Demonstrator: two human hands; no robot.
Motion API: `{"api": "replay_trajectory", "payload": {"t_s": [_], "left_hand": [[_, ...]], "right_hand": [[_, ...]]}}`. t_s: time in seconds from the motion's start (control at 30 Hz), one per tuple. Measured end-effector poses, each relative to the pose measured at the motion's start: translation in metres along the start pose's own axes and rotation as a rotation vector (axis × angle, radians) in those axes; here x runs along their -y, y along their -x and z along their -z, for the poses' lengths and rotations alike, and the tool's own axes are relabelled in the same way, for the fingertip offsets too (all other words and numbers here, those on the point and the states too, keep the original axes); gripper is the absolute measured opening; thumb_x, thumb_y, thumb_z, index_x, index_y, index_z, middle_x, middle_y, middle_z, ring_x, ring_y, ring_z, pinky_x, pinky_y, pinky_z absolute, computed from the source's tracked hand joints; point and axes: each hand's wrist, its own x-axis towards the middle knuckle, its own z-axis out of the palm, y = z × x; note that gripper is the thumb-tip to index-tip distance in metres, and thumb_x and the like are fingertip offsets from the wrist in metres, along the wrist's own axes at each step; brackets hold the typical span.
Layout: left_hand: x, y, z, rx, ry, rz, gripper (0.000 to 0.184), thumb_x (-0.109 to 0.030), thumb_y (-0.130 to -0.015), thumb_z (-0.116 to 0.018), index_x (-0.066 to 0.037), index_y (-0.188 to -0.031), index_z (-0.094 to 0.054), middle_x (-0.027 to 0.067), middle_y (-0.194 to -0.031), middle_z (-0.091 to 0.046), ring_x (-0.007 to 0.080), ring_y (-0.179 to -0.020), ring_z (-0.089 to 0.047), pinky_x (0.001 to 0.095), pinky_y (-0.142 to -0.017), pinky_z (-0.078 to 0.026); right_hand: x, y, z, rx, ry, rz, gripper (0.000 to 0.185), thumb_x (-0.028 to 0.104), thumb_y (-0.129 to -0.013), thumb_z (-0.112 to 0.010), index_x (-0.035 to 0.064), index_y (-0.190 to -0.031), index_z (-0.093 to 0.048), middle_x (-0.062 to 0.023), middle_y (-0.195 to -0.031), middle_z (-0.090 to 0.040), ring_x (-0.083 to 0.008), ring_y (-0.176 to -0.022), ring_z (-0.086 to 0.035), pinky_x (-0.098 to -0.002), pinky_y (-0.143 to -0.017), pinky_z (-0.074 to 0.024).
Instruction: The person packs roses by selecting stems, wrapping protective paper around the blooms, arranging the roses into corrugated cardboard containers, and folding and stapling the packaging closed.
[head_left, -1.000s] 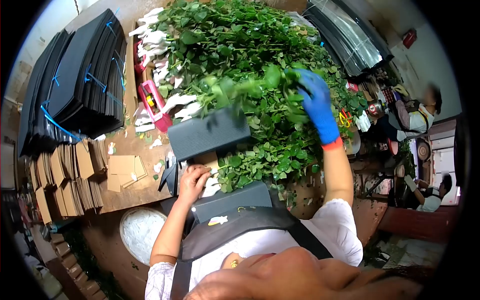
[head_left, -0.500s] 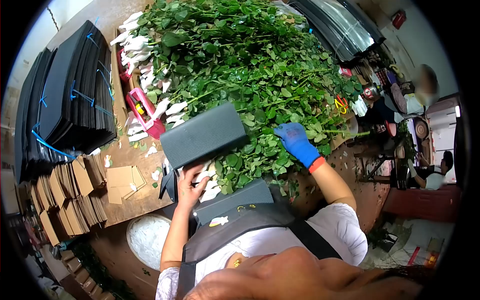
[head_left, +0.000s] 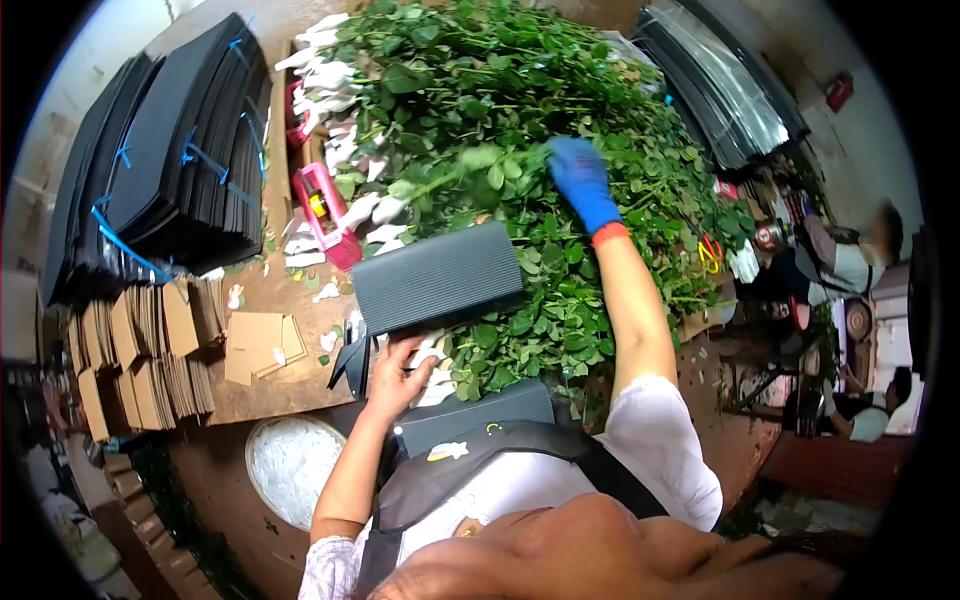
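Note:
My left hand (head_left: pixel 398 378) is bare, its thumb and fingers curled by white-wrapped flower heads (head_left: pixel 432 388) between two dark ridged boards. The upper board (head_left: pixel 438 277) tilts over the stems; the lower board (head_left: pixel 478 416) lies against my apron. My right hand (head_left: pixel 578 172), in a blue glove, is closed over a leafy stem (head_left: pixel 482 165), whose white-wrapped head points left and looks blurred. Beneath it spreads a large pile of leafy stems (head_left: pixel 540 90), with wrapped heads along the left side. What my left fingertips hold is partly hidden by the upper board.
Stacks of black sheets (head_left: pixel 185 140) and cardboard pieces (head_left: pixel 150 350) stand left. A pink tool (head_left: pixel 328 218) lies beside the pile, yellow-handled scissors (head_left: pixel 710 254) at its right. A round white-filled tub (head_left: pixel 295 470) is below the table. Two people (head_left: pixel 850 260) are at the right.
My right hand has moved up from the pile's lower edge to its middle and now has a stem. My left hand stays between the boards. The camera view has shifted.

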Motion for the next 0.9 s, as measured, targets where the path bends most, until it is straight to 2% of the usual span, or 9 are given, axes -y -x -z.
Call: {"api": "replay_trajectory", "payload": {"t_s": [0.03, 0.1, 0.3, 0.33, 0.37, 0.47, 0.63, 0.73, 0.9], "left_hand": [[0.001, 0.001, -0.002, -0.024, 0.025, -0.019, 0.040, -0.022, -0.085, -0.081, -0.007, -0.120, -0.069, 0.0164, -0.107, -0.068, 0.0332, -0.099, -0.066, 0.0393, -0.087, -0.053], [-0.001, 0.001, -0.002, -0.018, 0.048, 0.018, 0.036, -0.022, -0.087, -0.078, -0.007, -0.119, -0.069, 0.0174, -0.105, -0.069, 0.0335, -0.099, -0.066, 0.0400, -0.087, -0.053], [0.059, 0.004, -0.041, -0.217, 0.009, -0.009, 0.025, -0.031, -0.089, -0.071, -0.009, -0.100, -0.072, 0.0189, -0.086, -0.070, 0.0351, -0.082, -0.068, 0.0435, -0.076, -0.055], [-0.005, -0.006, -0.015, -0.119, -0.216, 0.165, 0.025, -0.031, -0.089, -0.072, -0.007, -0.097, -0.073, 0.0181, -0.089, -0.071, 0.0349, -0.083, -0.069, 0.0424, -0.077, -0.056], [0.021, 0.005, -0.034, -0.230, 0.224, 0.182, 0.024, -0.029, -0.088, -0.074, -0.006, -0.098, -0.074, 0.0168, -0.092, -0.072, 0.0347, -0.088, -0.071, 0.0406, -0.080, -0.056], [0.021, -0.001, -0.034, -0.264, 0.145, 0.106, 0.022, -0.023, -0.087, -0.075, -0.006, -0.100, -0.073, 0.0160, -0.095, -0.072, 0.0366, -0.090, -0.070, 0.0410, -0.080, -0.055], [0.012, -0.002, -0.023, -0.220, 0.073, 0.047, 0.024, -0.022, -0.086, -0.074, -0.004, -0.101, -0.070, 0.0183, -0.100, -0.070, 0.0379, -0.098, -0.065, 0.0440, -0.084, -0.053], [0.011, -0.002, -0.028, -0.248, 0.036, 0.059, 0.025, -0.022, -0.085, -0.075, -0.004, -0.101, -0.068, 0.0179, -0.097, -0.069, 0.0381, -0.095, -0.065, 0.0445, -0.083, -0.052], [0.009, -0.003, -0.019, -0.320, -0.161, -0.098, 0.040, -0.018, -0.085, -0.076, 0.001, -0.113, -0.057, 0.0162, -0.084, -0.062, 0.0389, -0.085, -0.060, 0.0452, -0.074, -0.050]], "right_hand": [[0.001, 0.006, 0.020, -0.329, -0.105, 0.144, 0.029, 0.016, -0.083, -0.071, 0.0164, -0.111, -0.072, -0.0074, -0.113, -0.070, -0.0310, -0.107, -0.063, -0.0437, -0.095, -0.0506], [0.036, 0.026, 0.107, -0.371, -0.012, 0.268, 0.052, 0.005, -0.079, -0.072, 0.0247, -0.127, -0.068, -0.0001, -0.123, -0.067, -0.0259, -0.116, -0.059, -0.0435, -0.105, -0.0453], [0.054, 0.137, 0.183, 0.143, -0.193, 0.340, 0.062, -0.005, -0.073, -0.067, 0.0205, -0.129, -0.068, -0.0084, -0.118, -0.070, -0.0327, -0.109, -0.062, -0.0446, -0.095, -0.0488], [0.046, 0.159, 0.162, 0.174, -0.143, 0.326, 0.063, -0.005, -0.072, -0.068, 0.0210, -0.130, -0.067, -0.0093, -0.117, -0.070, -0.0336, -0.104, -0.063, -0.0445, -0.093, -0.0507], [0.036, 0.178, 0.133, 0.209, -0.112, 0.295, 0.062, -0.004, -0.072, -0.069, 0.0206, -0.129, -0.067, -0.0100, -0.118, -0.069, -0.0345, -0.102, -0.063, -0.0446, -0.092, -0.0512], [0.018, 0.211, 0.071, 0.271, 0.002, 0.226, 0.056, -0.002, -0.073, -0.070, 0.0172, -0.125, -0.066, -0.0130, -0.120, -0.067, -0.0377, -0.097, -0.064, -0.0458, -0.090, -0.0520], [0.104, 0.170, 0.155, 0.349, 0.088, 0.191, 0.053, -0.002, -0.079, -0.064, 0.0151, -0.129, -0.062, -0.0145, -0.124, -0.067, -0.0332, -0.106, -0.066, -0.0442, -0.092, -0.0548], [0.175, 0.164, 0.149, 0.537, -0.481, 0.259, 0.054, 0.034, -0.090, -0.072, 0.0195, -0.140, -0.058, -0.0127, -0.085, -0.072, -0.0319, -0.075, -0.070, -0.0439, -0.075, -0.0568], [0.214, 0.160, 0.041, 0.630, 0.038, 0.326, 0.036, 0.048, -0.091, -0.064, 0.0145, -0.103, -0.069, -0.0121, -0.083, -0.071, -0.0336, -0.076, -0.069, -0.0474, -0.067, -0.0542]]}}
